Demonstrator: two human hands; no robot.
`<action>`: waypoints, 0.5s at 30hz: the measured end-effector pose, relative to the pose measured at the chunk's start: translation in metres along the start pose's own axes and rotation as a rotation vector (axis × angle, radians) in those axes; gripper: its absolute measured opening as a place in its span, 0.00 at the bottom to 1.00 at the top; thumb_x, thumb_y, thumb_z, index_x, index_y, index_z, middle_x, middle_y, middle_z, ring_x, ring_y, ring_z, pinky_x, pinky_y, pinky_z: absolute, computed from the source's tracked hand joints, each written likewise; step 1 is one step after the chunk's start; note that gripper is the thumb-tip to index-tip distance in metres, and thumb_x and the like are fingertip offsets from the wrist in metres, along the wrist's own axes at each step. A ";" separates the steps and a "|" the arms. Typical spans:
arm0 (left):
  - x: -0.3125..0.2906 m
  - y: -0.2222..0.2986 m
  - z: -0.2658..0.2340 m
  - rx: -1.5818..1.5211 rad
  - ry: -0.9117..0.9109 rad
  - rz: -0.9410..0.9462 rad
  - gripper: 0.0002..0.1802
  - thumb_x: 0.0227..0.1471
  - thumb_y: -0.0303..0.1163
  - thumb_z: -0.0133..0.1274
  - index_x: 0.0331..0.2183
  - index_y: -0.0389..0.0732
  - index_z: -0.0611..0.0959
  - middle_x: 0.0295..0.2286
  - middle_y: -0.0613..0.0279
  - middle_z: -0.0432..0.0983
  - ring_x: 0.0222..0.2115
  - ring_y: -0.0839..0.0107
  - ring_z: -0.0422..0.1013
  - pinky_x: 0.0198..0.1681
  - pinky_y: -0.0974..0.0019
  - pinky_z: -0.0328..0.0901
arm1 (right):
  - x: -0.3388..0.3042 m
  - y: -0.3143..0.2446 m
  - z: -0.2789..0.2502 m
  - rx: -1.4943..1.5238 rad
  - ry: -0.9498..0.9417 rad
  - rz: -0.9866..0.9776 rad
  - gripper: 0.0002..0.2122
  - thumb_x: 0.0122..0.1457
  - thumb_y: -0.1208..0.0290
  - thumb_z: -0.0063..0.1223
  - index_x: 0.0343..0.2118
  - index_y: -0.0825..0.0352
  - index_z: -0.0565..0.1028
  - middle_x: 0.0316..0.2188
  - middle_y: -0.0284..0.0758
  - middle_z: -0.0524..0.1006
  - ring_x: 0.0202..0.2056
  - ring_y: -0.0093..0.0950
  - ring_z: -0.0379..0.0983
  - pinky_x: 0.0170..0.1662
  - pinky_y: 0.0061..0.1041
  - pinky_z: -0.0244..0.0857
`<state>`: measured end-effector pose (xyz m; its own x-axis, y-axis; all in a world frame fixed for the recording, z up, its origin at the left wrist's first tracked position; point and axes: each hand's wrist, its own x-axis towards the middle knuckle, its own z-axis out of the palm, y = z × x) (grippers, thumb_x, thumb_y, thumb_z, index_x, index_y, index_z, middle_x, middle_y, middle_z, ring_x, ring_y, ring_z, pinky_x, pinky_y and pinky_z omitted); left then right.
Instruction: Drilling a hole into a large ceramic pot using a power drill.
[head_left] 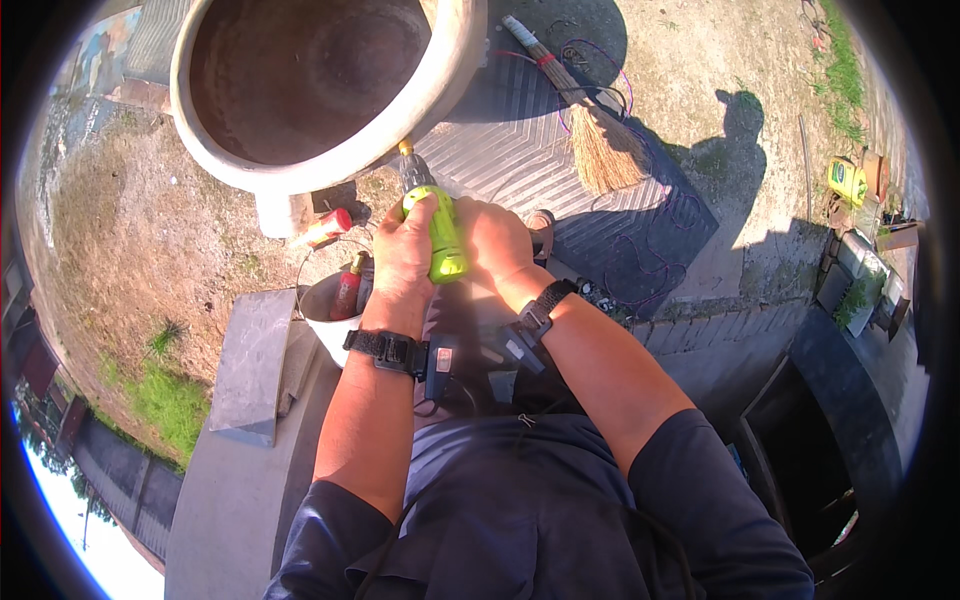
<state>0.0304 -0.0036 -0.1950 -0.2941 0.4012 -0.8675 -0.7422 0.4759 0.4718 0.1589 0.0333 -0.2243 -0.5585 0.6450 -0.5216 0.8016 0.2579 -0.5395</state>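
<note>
Both my hands hold a lime-green power drill (449, 248) with a dark chuck, its body pointing away from me. My left hand (402, 252) wraps the drill's left side. My right hand (496, 240) closes round its right side, hiding the handle. A small golden-orange tip (405, 147) at the front of the drill meets or nearly meets the outside of a large pale basin (290, 178) just under its rim; whether it touches, I cannot tell. The basin is brown inside and stands tilted at the upper left.
A straw broom (603, 155) lies on a dark ridged mat (500, 150) with thin purple cord. Left of my legs are a white bucket (328, 325) holding a red-bodied tool, a red bottle (330, 226) and a grey slab (252, 365). A yellow jug (846, 181) stands far right.
</note>
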 end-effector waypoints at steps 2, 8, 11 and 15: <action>0.000 0.000 0.001 0.005 0.000 -0.003 0.16 0.60 0.34 0.57 0.43 0.32 0.78 0.31 0.53 0.79 0.25 0.63 0.78 0.25 0.61 0.75 | 0.000 0.000 -0.001 0.007 0.008 -0.001 0.08 0.56 0.70 0.52 0.37 0.65 0.72 0.31 0.42 0.80 0.35 0.42 0.80 0.36 0.40 0.72; -0.001 0.001 0.001 0.005 0.006 -0.001 0.16 0.60 0.35 0.57 0.43 0.31 0.78 0.31 0.53 0.79 0.25 0.63 0.78 0.25 0.61 0.75 | 0.001 0.002 0.002 -0.006 -0.010 -0.001 0.08 0.55 0.71 0.53 0.37 0.65 0.72 0.32 0.42 0.80 0.36 0.42 0.80 0.36 0.40 0.72; -0.001 0.001 0.002 0.004 -0.012 0.012 0.17 0.59 0.35 0.57 0.44 0.31 0.79 0.31 0.53 0.79 0.25 0.63 0.77 0.25 0.61 0.75 | 0.001 0.005 0.005 0.002 0.026 -0.020 0.08 0.54 0.71 0.53 0.36 0.65 0.72 0.31 0.42 0.80 0.35 0.42 0.80 0.36 0.40 0.72; -0.001 0.001 0.003 0.019 -0.003 0.004 0.17 0.59 0.36 0.57 0.44 0.32 0.79 0.31 0.54 0.79 0.25 0.63 0.77 0.26 0.61 0.75 | 0.001 0.007 0.009 0.010 0.047 -0.032 0.07 0.54 0.71 0.53 0.35 0.65 0.72 0.29 0.43 0.79 0.33 0.42 0.80 0.34 0.40 0.72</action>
<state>0.0313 -0.0014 -0.1927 -0.2948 0.4056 -0.8652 -0.7297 0.4890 0.4779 0.1621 0.0294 -0.2341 -0.5729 0.6699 -0.4722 0.7812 0.2721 -0.5618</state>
